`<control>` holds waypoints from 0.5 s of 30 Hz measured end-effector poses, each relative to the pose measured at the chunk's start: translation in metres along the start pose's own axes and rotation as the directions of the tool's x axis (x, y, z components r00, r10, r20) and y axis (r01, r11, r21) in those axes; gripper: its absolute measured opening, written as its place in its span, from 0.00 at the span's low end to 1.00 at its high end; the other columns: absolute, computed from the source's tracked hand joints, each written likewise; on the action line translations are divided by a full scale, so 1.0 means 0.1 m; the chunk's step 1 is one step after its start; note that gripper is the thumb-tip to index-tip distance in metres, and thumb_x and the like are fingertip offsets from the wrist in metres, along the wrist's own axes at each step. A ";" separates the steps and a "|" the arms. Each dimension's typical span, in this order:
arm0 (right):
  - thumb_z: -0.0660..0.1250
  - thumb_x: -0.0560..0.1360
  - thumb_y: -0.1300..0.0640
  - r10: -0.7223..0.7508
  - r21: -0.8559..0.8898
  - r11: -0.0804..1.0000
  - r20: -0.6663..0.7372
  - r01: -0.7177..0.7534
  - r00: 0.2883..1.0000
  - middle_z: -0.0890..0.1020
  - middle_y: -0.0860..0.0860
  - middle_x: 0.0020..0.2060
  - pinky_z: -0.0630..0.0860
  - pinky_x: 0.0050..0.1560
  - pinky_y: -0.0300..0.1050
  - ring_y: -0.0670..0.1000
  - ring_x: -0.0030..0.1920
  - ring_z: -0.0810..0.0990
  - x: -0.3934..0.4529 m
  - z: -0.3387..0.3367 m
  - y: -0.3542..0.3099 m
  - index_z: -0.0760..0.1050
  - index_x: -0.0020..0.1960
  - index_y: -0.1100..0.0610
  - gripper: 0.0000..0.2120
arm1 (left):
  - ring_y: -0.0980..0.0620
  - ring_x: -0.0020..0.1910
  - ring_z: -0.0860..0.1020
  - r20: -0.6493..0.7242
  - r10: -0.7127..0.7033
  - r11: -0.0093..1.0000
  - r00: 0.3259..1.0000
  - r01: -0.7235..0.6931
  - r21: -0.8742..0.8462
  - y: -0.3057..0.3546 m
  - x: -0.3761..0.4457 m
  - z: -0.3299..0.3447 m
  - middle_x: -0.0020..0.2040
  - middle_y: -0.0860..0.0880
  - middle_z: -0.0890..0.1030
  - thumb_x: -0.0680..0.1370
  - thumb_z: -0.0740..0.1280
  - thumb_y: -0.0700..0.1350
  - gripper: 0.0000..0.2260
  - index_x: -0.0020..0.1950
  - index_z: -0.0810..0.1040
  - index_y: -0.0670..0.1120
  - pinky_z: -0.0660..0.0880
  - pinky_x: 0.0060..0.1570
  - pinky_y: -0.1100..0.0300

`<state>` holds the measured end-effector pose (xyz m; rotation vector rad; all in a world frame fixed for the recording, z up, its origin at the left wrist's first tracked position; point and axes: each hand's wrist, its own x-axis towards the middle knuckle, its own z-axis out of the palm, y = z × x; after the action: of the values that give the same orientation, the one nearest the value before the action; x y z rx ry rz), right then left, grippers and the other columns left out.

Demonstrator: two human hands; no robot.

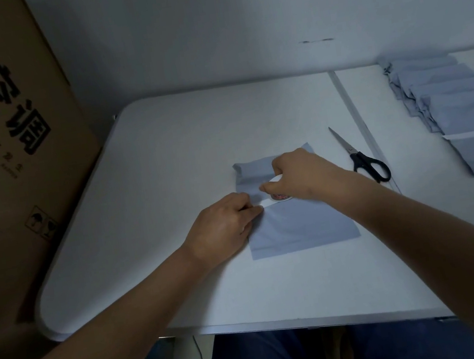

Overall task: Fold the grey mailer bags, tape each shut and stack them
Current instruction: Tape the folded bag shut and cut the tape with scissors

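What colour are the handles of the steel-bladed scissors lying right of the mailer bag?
Black, seen in the head view: the steel-bladed scissors have black looped handles.

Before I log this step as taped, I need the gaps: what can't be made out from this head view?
- Tape roll: mostly covered by the right hand; its label is too small to read.
- Tape end: hidden under the left hand, whose fingers pinch at the mailer bag.
- Whether the fold is taped down: both hands cover it.
- Stack of folded bags: cut off by the right edge, so no count.

Scissors (pixel 360 155) lie right of the mailer bag (pixel 299 225).
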<state>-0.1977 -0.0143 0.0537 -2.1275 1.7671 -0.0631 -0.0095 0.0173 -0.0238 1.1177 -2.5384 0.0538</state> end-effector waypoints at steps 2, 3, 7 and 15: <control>0.65 0.75 0.45 0.012 0.011 1.000 -0.003 -0.012 1.000 0.80 0.56 0.45 0.74 0.43 0.46 0.55 0.46 0.79 -0.02 0.01 0.02 0.72 0.43 0.58 0.16 | 0.48 0.38 0.76 0.010 -0.004 1.000 1.000 0.004 -0.007 -0.01 0.00 0.00 0.40 0.49 0.77 0.78 0.58 0.47 0.16 0.55 0.84 0.46 0.70 0.26 0.58; 0.65 0.75 0.44 0.018 0.018 1.000 -0.002 -0.018 1.000 0.79 0.55 0.44 0.73 0.43 0.45 0.55 0.45 0.79 -0.03 0.01 0.03 0.72 0.43 0.58 0.16 | 0.48 0.38 0.76 0.013 -0.006 1.000 1.000 0.006 -0.011 -0.01 0.00 0.00 0.40 0.48 0.77 0.78 0.58 0.47 0.16 0.55 0.84 0.46 0.71 0.26 0.58; 0.64 0.76 0.44 0.036 0.039 0.999 -0.006 -0.035 0.999 0.75 0.53 0.40 0.70 0.40 0.43 0.54 0.42 0.76 -0.08 0.02 0.07 0.71 0.43 0.59 0.17 | 0.48 0.38 0.76 0.015 -0.008 1.000 1.000 0.008 -0.014 0.00 0.01 -0.02 0.40 0.49 0.76 0.78 0.57 0.47 0.16 0.54 0.84 0.46 0.71 0.25 0.58; 0.64 0.77 0.43 0.031 0.055 0.998 -0.053 -0.028 0.998 0.73 0.51 0.37 0.63 0.31 0.40 0.53 0.40 0.73 -0.11 0.07 0.14 0.71 0.46 0.59 0.17 | 0.47 0.38 0.76 0.017 0.010 1.000 1.000 -0.010 -0.006 0.00 -0.01 -0.02 0.41 0.48 0.76 0.80 0.56 0.48 0.17 0.56 0.83 0.45 0.73 0.26 0.55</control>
<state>-0.2117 -0.0037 0.0451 -2.0797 1.8054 -0.1612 -0.0080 0.0179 -0.0219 1.1077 -2.5575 0.0392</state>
